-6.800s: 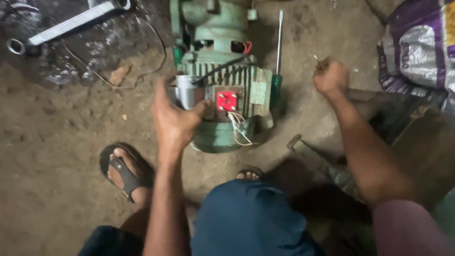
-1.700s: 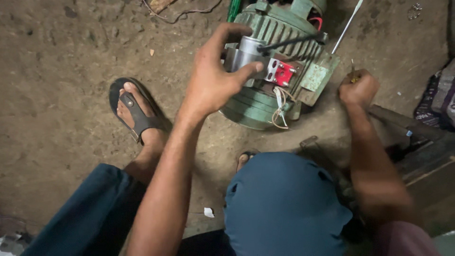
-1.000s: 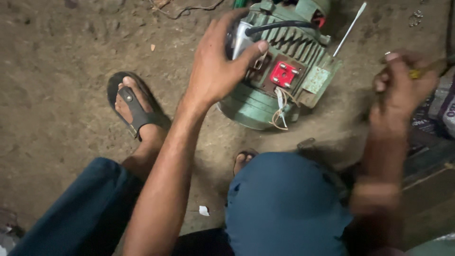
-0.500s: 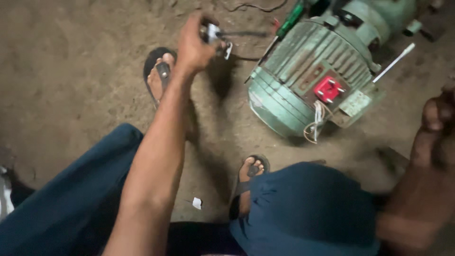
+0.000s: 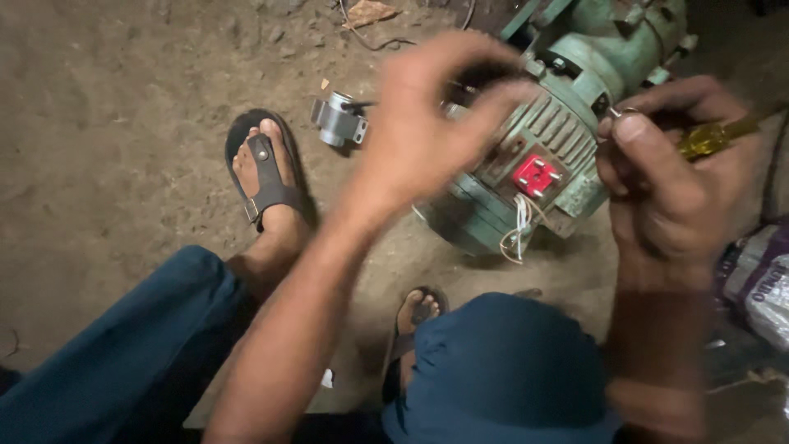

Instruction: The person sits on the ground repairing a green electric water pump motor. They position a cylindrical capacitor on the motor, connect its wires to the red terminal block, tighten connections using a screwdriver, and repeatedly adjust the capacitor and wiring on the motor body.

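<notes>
The left hand [image 5: 419, 140] had released the small metal cylinder [image 5: 337, 119], which now lay on the floor [image 5: 123, 123]; open, blurred, it hovered over the green motor [image 5: 559, 123]. The right hand [image 5: 670, 181] gripped a yellow-handled screwdriver [image 5: 715, 138].

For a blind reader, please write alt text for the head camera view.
A person's blurred left hand hovers over a green electric motor on dirt ground, while the right hand holds a yellow-handled screwdriver. A small metal cylinder lies beside a sandalled foot.

Right hand [image 5: 670, 177] grips a screwdriver [image 5: 717, 136] above green motor [image 5: 546, 156]
</notes>
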`<move>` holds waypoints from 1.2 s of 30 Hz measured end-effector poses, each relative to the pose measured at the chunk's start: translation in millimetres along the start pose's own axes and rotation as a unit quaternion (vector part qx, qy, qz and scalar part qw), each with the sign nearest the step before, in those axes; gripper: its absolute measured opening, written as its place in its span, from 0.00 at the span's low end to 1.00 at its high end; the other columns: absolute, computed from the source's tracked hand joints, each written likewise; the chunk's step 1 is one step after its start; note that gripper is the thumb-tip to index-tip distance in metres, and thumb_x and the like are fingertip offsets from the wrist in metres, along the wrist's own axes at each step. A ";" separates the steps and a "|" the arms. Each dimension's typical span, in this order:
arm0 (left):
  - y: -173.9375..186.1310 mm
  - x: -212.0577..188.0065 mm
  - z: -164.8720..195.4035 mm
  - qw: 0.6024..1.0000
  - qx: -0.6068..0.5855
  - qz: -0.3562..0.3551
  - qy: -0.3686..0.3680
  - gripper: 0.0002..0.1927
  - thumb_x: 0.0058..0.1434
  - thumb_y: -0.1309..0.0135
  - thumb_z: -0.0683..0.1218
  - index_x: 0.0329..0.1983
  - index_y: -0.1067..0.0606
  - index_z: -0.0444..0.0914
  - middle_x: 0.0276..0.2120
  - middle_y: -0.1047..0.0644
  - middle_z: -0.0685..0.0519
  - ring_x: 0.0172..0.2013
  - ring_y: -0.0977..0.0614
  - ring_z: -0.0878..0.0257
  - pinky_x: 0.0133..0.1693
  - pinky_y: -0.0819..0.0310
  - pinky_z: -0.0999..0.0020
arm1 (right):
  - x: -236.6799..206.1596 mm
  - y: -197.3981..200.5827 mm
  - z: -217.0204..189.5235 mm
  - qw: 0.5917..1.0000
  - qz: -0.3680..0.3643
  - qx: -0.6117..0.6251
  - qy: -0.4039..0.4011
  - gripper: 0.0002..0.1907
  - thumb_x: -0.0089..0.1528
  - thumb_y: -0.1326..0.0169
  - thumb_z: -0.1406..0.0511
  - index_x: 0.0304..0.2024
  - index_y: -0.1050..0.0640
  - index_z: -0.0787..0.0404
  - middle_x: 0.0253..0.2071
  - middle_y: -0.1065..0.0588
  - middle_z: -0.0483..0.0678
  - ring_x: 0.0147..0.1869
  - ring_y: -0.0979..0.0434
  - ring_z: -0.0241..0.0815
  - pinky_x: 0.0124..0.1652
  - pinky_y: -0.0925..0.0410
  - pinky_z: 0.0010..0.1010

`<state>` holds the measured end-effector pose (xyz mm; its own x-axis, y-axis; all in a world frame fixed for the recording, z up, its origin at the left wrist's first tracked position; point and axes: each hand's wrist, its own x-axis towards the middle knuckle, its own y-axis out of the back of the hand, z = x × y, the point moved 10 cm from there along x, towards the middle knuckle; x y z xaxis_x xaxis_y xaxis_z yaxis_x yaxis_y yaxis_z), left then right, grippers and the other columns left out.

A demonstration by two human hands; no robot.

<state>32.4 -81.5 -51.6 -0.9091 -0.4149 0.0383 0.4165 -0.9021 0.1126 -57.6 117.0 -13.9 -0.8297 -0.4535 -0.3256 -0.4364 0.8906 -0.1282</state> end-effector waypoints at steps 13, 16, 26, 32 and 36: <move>-36.4 -2.3 75.5 0.991 -0.129 -0.048 -0.002 0.05 0.67 0.38 0.40 0.45 0.19 0.36 0.39 0.16 0.50 0.38 0.11 0.65 0.43 0.15 0.74 | -33.5 10.1 -14.7 0.991 0.066 -0.061 0.099 0.06 0.72 0.40 0.74 0.45 0.26 0.68 0.37 0.24 0.52 0.30 0.28 0.33 0.31 0.36 0.20; -40.8 -4.6 71.0 0.992 -0.113 -0.057 -0.009 0.04 0.68 0.38 0.40 0.44 0.19 0.35 0.38 0.16 0.50 0.38 0.11 0.65 0.43 0.15 0.75 | -36.9 14.4 -8.8 0.991 0.078 -0.048 0.099 0.06 0.72 0.40 0.74 0.45 0.26 0.68 0.36 0.25 0.52 0.30 0.29 0.34 0.31 0.37 0.21; -62.1 -13.2 47.7 0.961 -0.248 -0.104 0.071 0.07 0.71 0.40 0.41 0.46 0.21 0.32 0.37 0.18 0.55 0.35 0.17 0.72 0.38 0.21 0.77 | -51.9 19.2 15.5 0.979 0.137 0.144 0.035 0.08 0.72 0.42 0.74 0.51 0.27 0.64 0.37 0.27 0.49 0.32 0.32 0.33 0.30 0.39 0.22; -76.7 -21.2 27.4 0.883 -0.411 -0.163 0.159 0.08 0.74 0.42 0.41 0.49 0.22 0.30 0.37 0.21 0.56 0.34 0.24 0.73 0.36 0.28 0.78 | -57.8 9.9 -5.9 0.983 0.155 0.006 0.101 0.05 0.72 0.41 0.74 0.46 0.25 0.70 0.34 0.26 0.51 0.28 0.32 0.33 0.28 0.40 0.20; -75.2 -19.8 25.9 0.880 -0.415 -0.176 0.147 0.07 0.75 0.42 0.42 0.49 0.22 0.31 0.39 0.20 0.56 0.38 0.22 0.73 0.40 0.27 0.78 | -54.2 5.2 -9.3 0.981 0.156 0.011 0.112 0.07 0.69 0.40 0.76 0.46 0.25 0.70 0.33 0.24 0.52 0.26 0.30 0.32 0.27 0.39 0.19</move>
<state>18.8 -2.4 -35.1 -0.9921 0.0050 -0.1257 0.0856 -0.7056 -0.7034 -18.2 145.8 11.8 -0.9785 -0.1528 -0.1383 -0.1433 0.9867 -0.0762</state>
